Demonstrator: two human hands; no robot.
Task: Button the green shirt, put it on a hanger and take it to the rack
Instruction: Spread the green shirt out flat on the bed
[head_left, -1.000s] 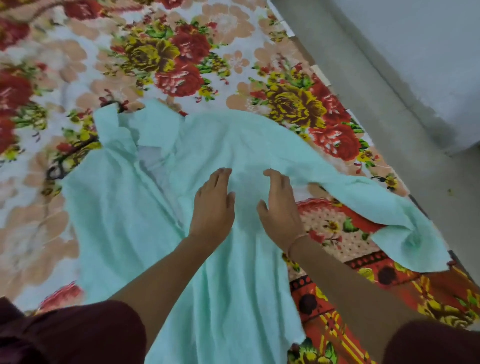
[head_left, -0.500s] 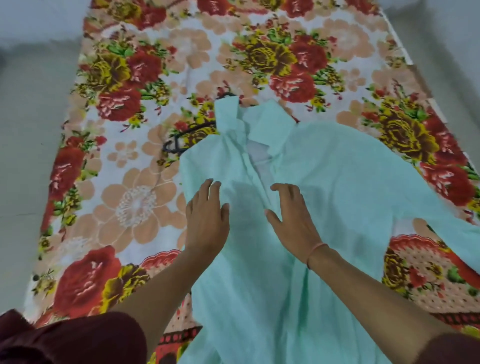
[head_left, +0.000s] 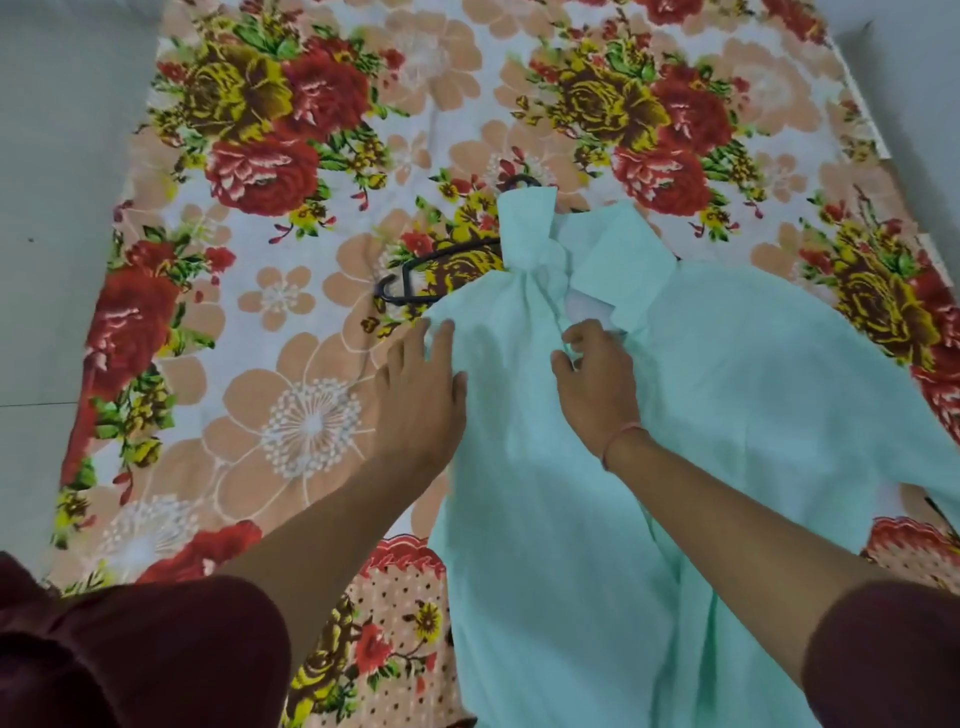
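One left hand (head_left: 421, 395) at green shirt (head_left: 545, 519) edge, hanger (head_left: 441, 254) beside.

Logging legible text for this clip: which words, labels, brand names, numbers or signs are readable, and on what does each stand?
None can be read.
Pale patch inside the collar of the green shirt: possibly a label, no print legible.
Floral sheet: pattern only, no writing.
Black hanger: no marking visible.
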